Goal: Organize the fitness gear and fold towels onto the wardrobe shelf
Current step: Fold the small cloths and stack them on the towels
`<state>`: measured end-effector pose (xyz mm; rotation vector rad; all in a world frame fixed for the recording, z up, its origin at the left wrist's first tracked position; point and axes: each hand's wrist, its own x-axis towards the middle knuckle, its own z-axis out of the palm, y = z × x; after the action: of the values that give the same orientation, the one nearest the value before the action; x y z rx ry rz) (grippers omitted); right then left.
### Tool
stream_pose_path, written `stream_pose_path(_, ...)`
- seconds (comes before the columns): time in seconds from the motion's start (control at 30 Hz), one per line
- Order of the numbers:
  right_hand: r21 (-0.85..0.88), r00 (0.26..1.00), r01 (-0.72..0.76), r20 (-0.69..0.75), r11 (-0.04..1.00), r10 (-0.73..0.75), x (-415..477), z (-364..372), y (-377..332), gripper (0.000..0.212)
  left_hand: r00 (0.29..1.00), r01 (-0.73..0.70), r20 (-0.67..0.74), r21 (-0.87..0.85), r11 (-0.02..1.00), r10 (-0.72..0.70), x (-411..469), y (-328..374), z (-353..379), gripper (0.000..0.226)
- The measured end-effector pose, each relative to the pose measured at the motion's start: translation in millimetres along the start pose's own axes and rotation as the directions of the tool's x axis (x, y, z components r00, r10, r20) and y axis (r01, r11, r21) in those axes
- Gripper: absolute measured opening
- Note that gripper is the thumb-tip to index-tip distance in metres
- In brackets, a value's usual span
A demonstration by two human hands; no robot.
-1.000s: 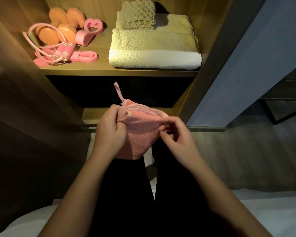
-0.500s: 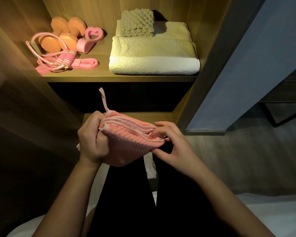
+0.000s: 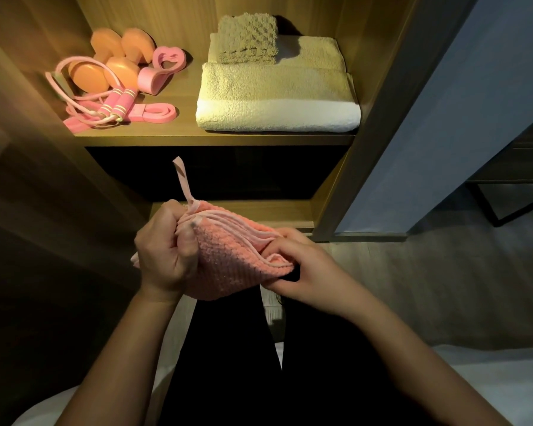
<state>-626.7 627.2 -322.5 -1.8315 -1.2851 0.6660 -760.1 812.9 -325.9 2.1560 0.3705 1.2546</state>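
1. My left hand [image 3: 163,250] is fisted round the left corner of the pink towel [image 3: 228,269]. The thumb is clamped over the bunched edges.
2. My right hand [image 3: 299,265] pinches the towel's opposite end, its fingers curled over the stacked hems.
3. The towel hangs between my two grips, folded into several layers. Its pale hems fan out along the top, and its textured face sags below my knuckles, in front of my dark-clad legs. It touches no shelf.
4. A thin hanging loop [image 3: 182,182] sticks up from the corner just beside my left thumb.
5. The lit wardrobe shelf [image 3: 216,138] sits well above and beyond both hands. Past my right hand, a large folded towel [image 3: 277,99], beige with a white edge, lies on it. A small waffle-weave towel [image 3: 248,38] rests on top of that towel, toward the back.
6. Past my left hand and further left, the same shelf holds two orange dumbbells [image 3: 105,66]. A pink jump rope [image 3: 117,103] is draped over them, with a flat pink band [image 3: 154,113] under its handles. A pink heart-shaped piece [image 3: 163,66] lies beside the dumbbells.
7. A lower shelf edge [image 3: 259,215] shows just behind the towel's top hems.
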Motion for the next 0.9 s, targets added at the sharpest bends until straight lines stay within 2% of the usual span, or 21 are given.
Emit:
stream_pose_path(0.07, -0.074, 0.997, -0.042, 0.064, 0.996, 0.047, 1, -2, 2, 0.025, 0.999, -0.041, -0.004, 0.052, 0.998, 0.041, 4, -1, -3, 0.049)
stream_pose_path(0.13, -0.158, 0.994, -0.084, 0.051, 0.984, 0.093, 0, -6, 7, 0.021, 0.998, -0.060, -0.013, 0.184, 0.981, 0.063, 9, -4, -11, 0.049)
stream_pose_path(0.2, -0.168, 0.995, -0.077, 0.051, 0.983, 0.087, -3, -11, 10, 0.022, 1.000, 0.020, -0.009, 0.259, 0.966, -0.019, 10, -8, -16, 0.055)
stream_pose_path(0.3, -0.011, 0.996, -0.036, 0.080, 0.999, 0.037, -7, -13, 10, 0.015, 0.969, 0.230, 0.031, 0.229, 0.946, -0.244, 5, -7, -7, 0.046)
stream_pose_path(0.37, 0.189, 0.994, -0.055, 0.101, 0.980, 0.036, -9, -11, 7, 0.015, 0.958, 0.269, 0.042, 0.203, 0.941, -0.283, 4, -6, 3, 0.040)
stream_pose_path(0.43, 0.278, 0.985, -0.137, 0.136, 0.951, 0.102, -9, -7, 6, 0.018, 0.976, 0.201, 0.046, 0.186, 0.962, -0.213, 8, -3, 7, 0.037)
stream_pose_path(0.5, 0.228, 0.971, -0.205, 0.167, 0.952, 0.169, -7, -2, 8, 0.019, 0.994, 0.088, 0.055, 0.176, 0.980, -0.099, 13, -1, 6, 0.044)
stream_pose_path(0.6, 0.146, 0.982, -0.190, 0.030, 0.971, 0.188, -7, 1, 8, 0.014, 0.998, -0.054, 0.022, 0.177, 0.983, 0.050, 12, 2, -2, 0.045)
stream_pose_path(0.67, 0.091, 0.996, -0.075, -0.040, 0.993, 0.079, -11, -1, 0, 0.010, 0.999, -0.033, -0.036, 0.179, 0.983, 0.040, 11, -3, -10, 0.041)
stream_pose_path(0.73, -0.070, 0.986, 0.166, -0.002, 0.984, -0.167, -15, -3, -11, 0.009, 0.994, 0.096, -0.063, 0.136, 0.986, -0.088, 10, -13, -17, 0.037)
stream_pose_path(0.8, -0.226, 0.938, 0.346, 0.049, 0.911, -0.344, -15, -3, -20, 0.013, 0.972, 0.233, -0.025, 0.114, 0.966, -0.232, 6, -23, -17, 0.033)
stream_pose_path(0.9, -0.285, 0.912, 0.397, 0.022, 0.872, -0.409, -10, -4, -26, 0.018, 0.918, 0.373, 0.099, 0.122, 0.920, -0.385, 3, -32, -5, 0.035)
